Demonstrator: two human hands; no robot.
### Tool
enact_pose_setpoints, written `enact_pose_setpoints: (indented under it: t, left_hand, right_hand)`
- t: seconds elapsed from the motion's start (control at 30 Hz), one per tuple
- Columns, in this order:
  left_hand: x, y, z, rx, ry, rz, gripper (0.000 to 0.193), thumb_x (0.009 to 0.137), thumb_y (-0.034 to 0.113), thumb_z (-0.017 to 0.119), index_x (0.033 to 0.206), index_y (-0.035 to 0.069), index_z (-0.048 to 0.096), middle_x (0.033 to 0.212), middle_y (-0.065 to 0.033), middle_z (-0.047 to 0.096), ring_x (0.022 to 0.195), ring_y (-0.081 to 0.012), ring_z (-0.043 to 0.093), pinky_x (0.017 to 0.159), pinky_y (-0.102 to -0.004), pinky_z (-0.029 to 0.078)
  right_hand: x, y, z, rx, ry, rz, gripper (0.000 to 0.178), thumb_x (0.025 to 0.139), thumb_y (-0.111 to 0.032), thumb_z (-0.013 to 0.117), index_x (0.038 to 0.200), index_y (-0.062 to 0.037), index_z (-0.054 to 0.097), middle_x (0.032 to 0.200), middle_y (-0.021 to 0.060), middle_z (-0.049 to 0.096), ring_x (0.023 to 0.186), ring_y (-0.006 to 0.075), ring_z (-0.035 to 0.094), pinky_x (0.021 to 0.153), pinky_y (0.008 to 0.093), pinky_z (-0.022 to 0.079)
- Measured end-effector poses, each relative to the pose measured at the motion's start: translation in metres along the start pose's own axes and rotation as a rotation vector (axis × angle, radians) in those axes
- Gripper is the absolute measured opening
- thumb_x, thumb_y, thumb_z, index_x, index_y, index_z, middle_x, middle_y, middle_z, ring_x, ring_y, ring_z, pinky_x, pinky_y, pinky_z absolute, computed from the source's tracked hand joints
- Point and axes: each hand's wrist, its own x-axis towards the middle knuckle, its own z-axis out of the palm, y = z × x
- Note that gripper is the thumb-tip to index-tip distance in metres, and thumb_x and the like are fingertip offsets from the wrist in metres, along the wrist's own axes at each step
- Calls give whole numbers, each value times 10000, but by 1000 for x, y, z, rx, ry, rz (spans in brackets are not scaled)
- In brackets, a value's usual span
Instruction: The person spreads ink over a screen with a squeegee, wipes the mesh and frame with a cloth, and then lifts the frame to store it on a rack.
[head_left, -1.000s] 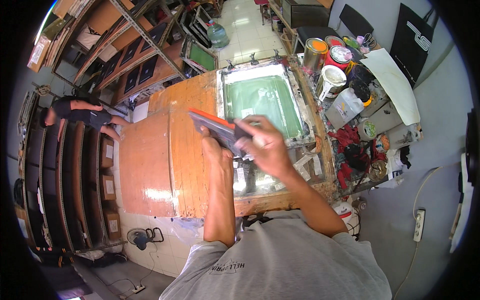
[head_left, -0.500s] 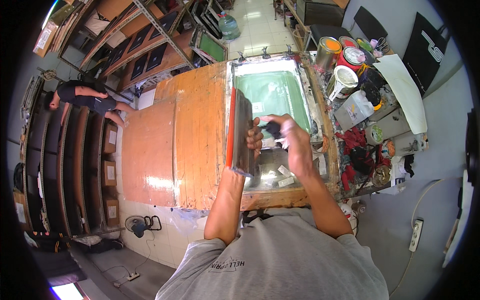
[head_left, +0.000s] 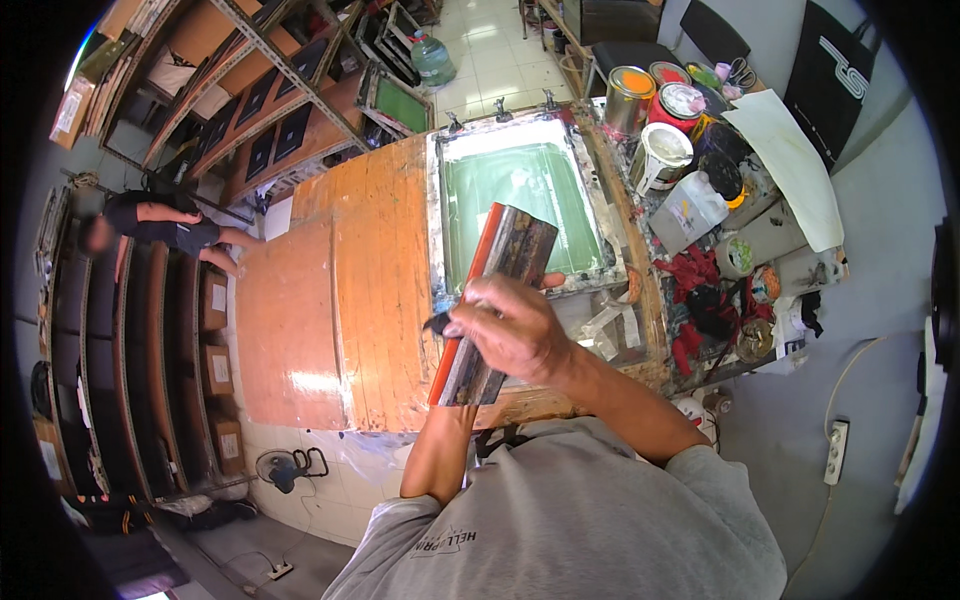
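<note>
A screen-printing squeegee with an orange-red blade edge and a stained holder is held tilted over the table, in front of the printing screen. My left hand grips it from beneath; only some fingers show past its right side, and the rest is hidden. Across the top, my right hand is closed on a small black cloth, which touches the orange blade. The green mesh screen in its whitish frame lies flat just beyond both hands.
Metal clamps line the screen's far edge. Paint cans, a white jug and red rags crowd the right side. The wooden table extends left. Shelving racks and another person are at far left.
The squeegee has come nearer to me and turned, its orange edge now slanting. My right hand has moved left with the black cloth, from beside the squeegee onto its blade.
</note>
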Motion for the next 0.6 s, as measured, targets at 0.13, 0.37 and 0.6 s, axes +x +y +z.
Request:
enact_pose_setpoints:
  t: [0.13,0.37,0.6]
  left_hand:
    - [-8,-12,0,22,7,-17,615,1015,472,506,1349,-44,507,740,-68,517,576,-116,477,541,-233,424]
    - [-19,-1,27,1015,412,-80,616,1018,499,498,1328,-28,568,762,-52,589,608,-98,554,591,-231,466]
    - [-62,-8,7,1525,570,226,488,975,275,650,1338,-38,560,1091,-180,707,1012,-196,648,890,-346,502]
  right_hand:
    - [13,27,-19,-128,94,-92,230,754,-62,820,915,2,669,943,99,590,734,149,645,508,240,542]
    - [26,79,-75,148,490,590,84,870,-45,728,949,-48,700,934,49,675,779,107,635,639,234,498]
    - [-24,27,-89,339,-270,796,165,873,10,692,1029,-18,739,1000,73,728,836,147,661,783,280,528]
